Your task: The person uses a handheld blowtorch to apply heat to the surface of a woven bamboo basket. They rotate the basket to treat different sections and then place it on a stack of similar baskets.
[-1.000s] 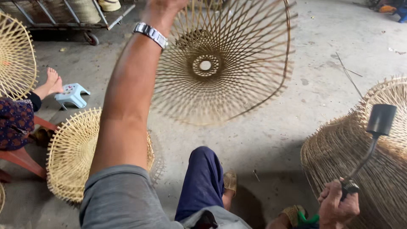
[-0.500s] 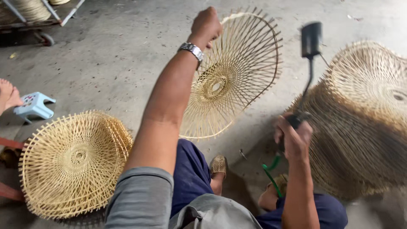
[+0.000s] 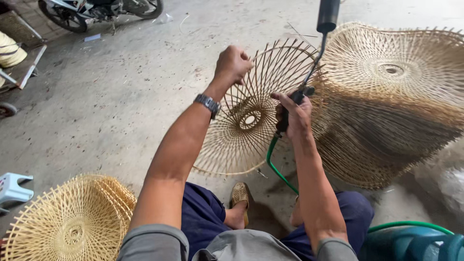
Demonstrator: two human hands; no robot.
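Note:
My left hand [image 3: 233, 64] grips the upper rim of a round woven bamboo frame [image 3: 251, 113] with a hole at its centre, holding it upright in front of me. My right hand [image 3: 292, 113] is closed on the handle of a black torch-like tool [image 3: 316, 53] whose long neck and cylindrical head rise above the frame's right edge. A green hose [image 3: 278, 169] runs down from the handle towards my lap. A metal watch sits on my left wrist.
A tall stack of similar woven frames [image 3: 391, 101] stands at the right, just behind the tool. A smaller stack [image 3: 67, 224] lies on the concrete floor at lower left, beside a pale plastic stool [image 3: 12, 188]. A motorbike [image 3: 99, 9] is parked at the top left.
The frame has come down from overhead to chest height and nearer the right stack. My right hand has lifted the tool up against the frame's right side.

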